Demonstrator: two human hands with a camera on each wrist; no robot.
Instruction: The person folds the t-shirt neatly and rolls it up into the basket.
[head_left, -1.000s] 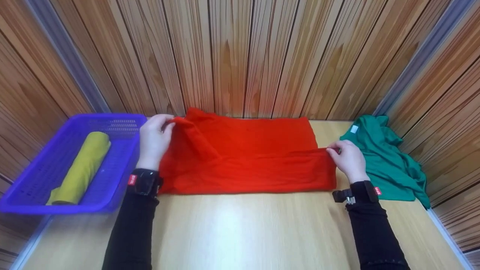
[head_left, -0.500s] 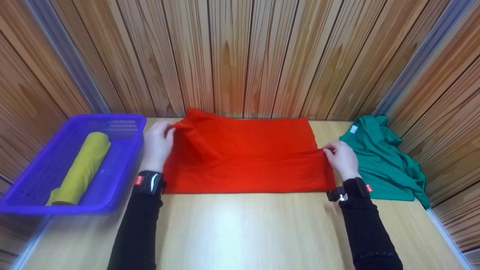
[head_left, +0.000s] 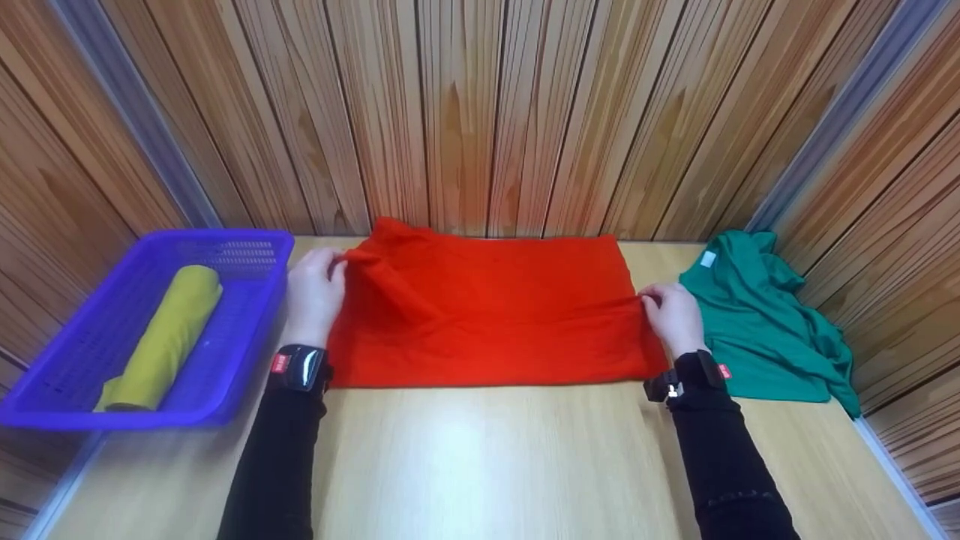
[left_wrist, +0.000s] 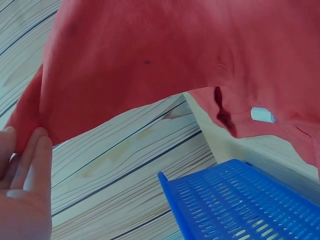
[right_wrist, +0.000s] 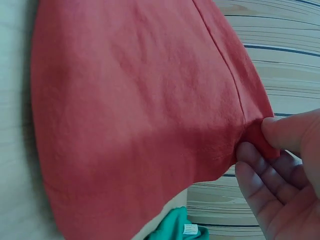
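A red shirt (head_left: 487, 330) lies folded across the table, its near part turned up over the back part. At its left end my left hand (head_left: 313, 294) pinches a raised edge between thumb and fingers; the left wrist view shows the cloth (left_wrist: 135, 60) hanging from that grip, with a white neck tag (left_wrist: 262, 114) beyond. My right hand (head_left: 673, 316) pinches the right end of the fold. In the right wrist view, thumb and fingers of the right hand (right_wrist: 285, 175) close on a bunched corner near a seam.
A purple basket (head_left: 259, 337) stands left of the left hand, holding a rolled yellow cloth (head_left: 165, 337). A crumpled green garment (head_left: 772, 330) with a white tag lies at the right. Wood-panelled walls (head_left: 457, 112) close off the back and sides of the table (head_left: 480, 457).
My right hand has moved left with its end of the red shirt. The left hand has come slightly nearer, lowering its edge a little. Both still pinch the cloth.
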